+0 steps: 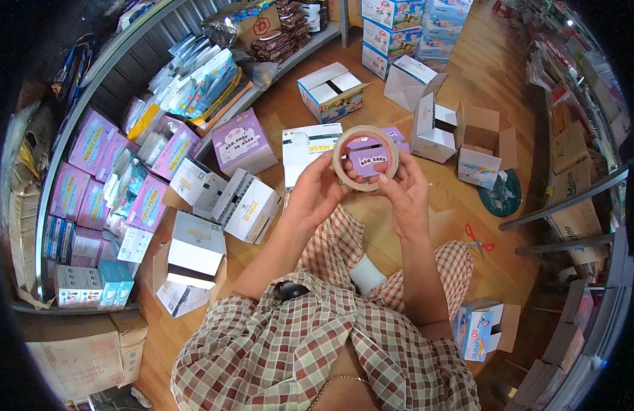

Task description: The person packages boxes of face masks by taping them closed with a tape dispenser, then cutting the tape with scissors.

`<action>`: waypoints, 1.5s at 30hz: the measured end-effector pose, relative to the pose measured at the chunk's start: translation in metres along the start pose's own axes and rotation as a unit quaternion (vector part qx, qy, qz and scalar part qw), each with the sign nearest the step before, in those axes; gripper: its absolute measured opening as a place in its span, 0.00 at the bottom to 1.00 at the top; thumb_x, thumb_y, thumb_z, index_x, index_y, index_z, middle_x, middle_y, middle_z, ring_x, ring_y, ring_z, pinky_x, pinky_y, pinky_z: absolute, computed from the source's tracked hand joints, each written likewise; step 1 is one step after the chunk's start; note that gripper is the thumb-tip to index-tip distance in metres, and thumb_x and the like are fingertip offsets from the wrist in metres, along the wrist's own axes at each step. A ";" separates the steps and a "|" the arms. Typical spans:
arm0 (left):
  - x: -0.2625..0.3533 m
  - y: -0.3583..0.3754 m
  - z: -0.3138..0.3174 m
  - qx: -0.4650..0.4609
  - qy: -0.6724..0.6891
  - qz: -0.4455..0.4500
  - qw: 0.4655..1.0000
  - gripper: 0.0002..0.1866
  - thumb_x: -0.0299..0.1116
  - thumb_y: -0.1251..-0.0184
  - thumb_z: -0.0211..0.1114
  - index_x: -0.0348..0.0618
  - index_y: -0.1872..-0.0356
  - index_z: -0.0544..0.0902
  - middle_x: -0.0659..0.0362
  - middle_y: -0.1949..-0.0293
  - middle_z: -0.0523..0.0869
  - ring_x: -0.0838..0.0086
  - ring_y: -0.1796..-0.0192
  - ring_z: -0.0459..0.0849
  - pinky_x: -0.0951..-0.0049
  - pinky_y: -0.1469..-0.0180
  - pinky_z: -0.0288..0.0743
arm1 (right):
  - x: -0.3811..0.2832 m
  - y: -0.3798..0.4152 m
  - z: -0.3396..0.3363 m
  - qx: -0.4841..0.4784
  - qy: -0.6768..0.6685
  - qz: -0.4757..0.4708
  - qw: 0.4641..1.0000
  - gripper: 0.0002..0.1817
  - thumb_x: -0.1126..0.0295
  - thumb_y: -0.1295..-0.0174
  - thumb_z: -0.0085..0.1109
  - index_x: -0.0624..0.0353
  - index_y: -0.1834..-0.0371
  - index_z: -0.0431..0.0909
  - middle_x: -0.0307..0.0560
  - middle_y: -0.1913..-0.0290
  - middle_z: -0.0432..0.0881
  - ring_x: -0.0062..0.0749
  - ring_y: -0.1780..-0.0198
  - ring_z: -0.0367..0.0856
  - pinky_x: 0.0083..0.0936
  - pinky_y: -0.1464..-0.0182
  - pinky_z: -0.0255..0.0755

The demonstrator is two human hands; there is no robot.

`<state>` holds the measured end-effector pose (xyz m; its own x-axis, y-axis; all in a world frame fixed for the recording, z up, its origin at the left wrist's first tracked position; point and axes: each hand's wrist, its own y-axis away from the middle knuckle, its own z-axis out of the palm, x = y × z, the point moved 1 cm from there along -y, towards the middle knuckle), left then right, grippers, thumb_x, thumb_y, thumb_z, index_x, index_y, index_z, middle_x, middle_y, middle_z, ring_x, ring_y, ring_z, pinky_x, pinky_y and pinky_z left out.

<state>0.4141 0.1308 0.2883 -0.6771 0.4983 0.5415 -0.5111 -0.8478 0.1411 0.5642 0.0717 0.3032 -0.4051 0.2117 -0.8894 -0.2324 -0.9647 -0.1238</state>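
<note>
The single head camera looks forward and steeply down through a wide, edge-darkened lens. The checked shirt (283,349) is nearest, at the bottom; both hands (318,186) sit mid-view, with floor (495,85) beyond and shelves (313,52) curving along either side.
</note>
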 end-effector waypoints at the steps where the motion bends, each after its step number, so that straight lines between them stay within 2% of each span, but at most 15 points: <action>1: 0.002 0.003 0.004 0.000 0.000 0.000 1.000 0.17 0.38 0.33 0.52 0.35 0.51 0.72 0.54 0.62 0.78 0.68 0.58 0.76 0.61 0.48 0.69 | -0.001 -0.001 0.000 0.000 0.000 0.000 1.000 0.30 0.76 0.48 0.62 0.66 0.41 0.61 0.49 0.54 0.74 0.28 0.57 0.75 0.22 0.59 0.77; 3: 0.009 0.009 0.017 0.042 -0.111 0.039 0.992 0.18 0.39 0.33 0.54 0.35 0.50 0.73 0.52 0.57 0.80 0.71 0.54 0.79 0.66 0.48 0.73 | -0.005 -0.003 -0.001 0.001 0.042 -0.059 0.997 0.32 0.77 0.49 0.62 0.66 0.40 0.61 0.48 0.55 0.74 0.27 0.55 0.75 0.22 0.57 0.75; 4: 0.010 0.011 0.021 0.043 -0.111 0.039 0.992 0.18 0.39 0.33 0.54 0.35 0.50 0.73 0.52 0.57 0.80 0.71 0.54 0.79 0.66 0.48 0.73 | -0.005 -0.004 -0.002 0.001 0.042 -0.058 0.997 0.32 0.77 0.49 0.62 0.66 0.40 0.61 0.48 0.55 0.74 0.27 0.55 0.75 0.22 0.57 0.75; 6: 0.014 0.012 0.026 0.018 -0.241 0.075 0.968 0.17 0.37 0.34 0.57 0.35 0.51 0.74 0.53 0.56 0.80 0.73 0.55 0.81 0.70 0.50 0.76 | -0.006 -0.005 -0.002 -0.001 0.054 -0.088 0.995 0.31 0.78 0.50 0.62 0.67 0.41 0.62 0.48 0.55 0.75 0.27 0.54 0.74 0.22 0.53 0.73; 19: 0.020 0.013 0.017 0.008 -0.285 0.129 0.950 0.17 0.34 0.34 0.56 0.31 0.50 0.73 0.55 0.54 0.80 0.75 0.55 0.81 0.70 0.50 0.77 | -0.008 -0.008 0.006 -0.030 0.079 -0.097 0.992 0.34 0.82 0.51 0.61 0.69 0.38 0.59 0.51 0.50 0.72 0.28 0.51 0.73 0.24 0.50 0.71; 22: 0.024 0.014 0.010 0.018 -0.350 0.083 0.933 0.17 0.34 0.35 0.57 0.38 0.48 0.74 0.58 0.55 0.79 0.76 0.52 0.78 0.71 0.49 0.74 | -0.006 -0.008 0.006 -0.043 0.079 -0.084 0.992 0.34 0.82 0.50 0.59 0.70 0.37 0.58 0.51 0.48 0.71 0.30 0.49 0.72 0.26 0.47 0.70; 23: 0.023 0.012 0.007 -0.013 -0.330 0.092 0.940 0.18 0.35 0.36 0.58 0.40 0.47 0.74 0.58 0.54 0.78 0.77 0.52 0.77 0.73 0.50 0.73 | -0.006 -0.007 0.004 -0.042 0.093 -0.091 0.991 0.34 0.82 0.50 0.58 0.70 0.37 0.57 0.51 0.48 0.71 0.31 0.48 0.72 0.27 0.46 0.69; 29: 0.023 0.012 0.001 -0.067 -0.360 0.102 0.925 0.19 0.32 0.38 0.60 0.37 0.47 0.73 0.57 0.53 0.78 0.76 0.52 0.77 0.75 0.48 0.72 | 0.001 0.009 -0.012 -0.125 0.107 -0.096 0.982 0.34 0.84 0.51 0.55 0.71 0.36 0.57 0.52 0.46 0.70 0.33 0.46 0.71 0.28 0.44 0.67; 31: 0.019 0.013 0.000 -0.072 -0.356 0.040 0.931 0.19 0.30 0.39 0.62 0.35 0.48 0.73 0.56 0.53 0.79 0.75 0.52 0.78 0.74 0.48 0.72 | 0.005 0.014 -0.017 -0.149 0.131 -0.052 0.979 0.34 0.83 0.51 0.54 0.71 0.36 0.57 0.51 0.46 0.71 0.33 0.46 0.71 0.28 0.44 0.67; 33: 0.015 0.014 -0.001 -0.070 -0.338 0.040 0.938 0.19 0.28 0.40 0.62 0.33 0.49 0.74 0.55 0.54 0.80 0.74 0.53 0.79 0.74 0.49 0.73 | 0.013 0.015 -0.022 -0.127 0.112 -0.057 0.984 0.33 0.82 0.50 0.57 0.71 0.37 0.59 0.51 0.46 0.71 0.33 0.46 0.72 0.28 0.45 0.67; 35: 0.010 0.011 -0.008 -0.034 -0.357 0.071 0.931 0.18 0.27 0.40 0.62 0.33 0.49 0.74 0.55 0.54 0.80 0.74 0.54 0.79 0.74 0.49 0.73 | 0.019 0.017 -0.026 -0.023 0.141 -0.026 0.989 0.33 0.79 0.50 0.60 0.70 0.39 0.61 0.51 0.47 0.72 0.32 0.47 0.72 0.27 0.45 0.67; 36: 0.006 0.011 -0.010 -0.020 -0.329 0.073 0.941 0.17 0.26 0.40 0.63 0.34 0.50 0.74 0.57 0.56 0.80 0.77 0.57 0.78 0.76 0.52 0.72 | 0.025 0.018 -0.029 -0.009 0.144 -0.029 0.989 0.33 0.79 0.50 0.60 0.70 0.39 0.61 0.51 0.47 0.72 0.32 0.47 0.72 0.27 0.45 0.67; 39: -0.002 0.011 -0.011 -0.026 -0.324 0.078 0.943 0.15 0.26 0.38 0.60 0.33 0.51 0.74 0.58 0.58 0.80 0.78 0.56 0.77 0.77 0.51 0.71 | 0.044 0.022 -0.033 -0.003 0.080 -0.033 0.996 0.31 0.76 0.50 0.63 0.68 0.41 0.64 0.49 0.49 0.74 0.30 0.47 0.73 0.26 0.44 0.66; 41: -0.009 0.009 -0.015 -0.029 -0.315 0.073 0.946 0.14 0.27 0.36 0.58 0.33 0.51 0.74 0.58 0.60 0.80 0.78 0.57 0.77 0.76 0.51 0.71 | 0.051 0.026 -0.030 0.004 0.097 -0.018 0.995 0.28 0.76 0.49 0.63 0.67 0.44 0.66 0.47 0.50 0.74 0.29 0.49 0.73 0.26 0.45 0.67; 45: -0.017 0.009 -0.019 -0.048 -0.366 0.054 0.928 0.17 0.26 0.37 0.58 0.33 0.47 0.71 0.56 0.54 0.77 0.76 0.51 0.74 0.75 0.47 0.68 | 0.060 0.031 -0.041 0.035 0.066 0.003 0.997 0.25 0.77 0.49 0.62 0.65 0.45 0.67 0.45 0.51 0.75 0.27 0.50 0.74 0.24 0.48 0.69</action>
<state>0.4107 0.1179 0.2650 -0.2032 0.1251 0.9711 -0.5301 -0.8479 -0.0017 0.5689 0.0485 0.2285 -0.2879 0.1797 -0.9406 -0.2943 -0.9513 -0.0917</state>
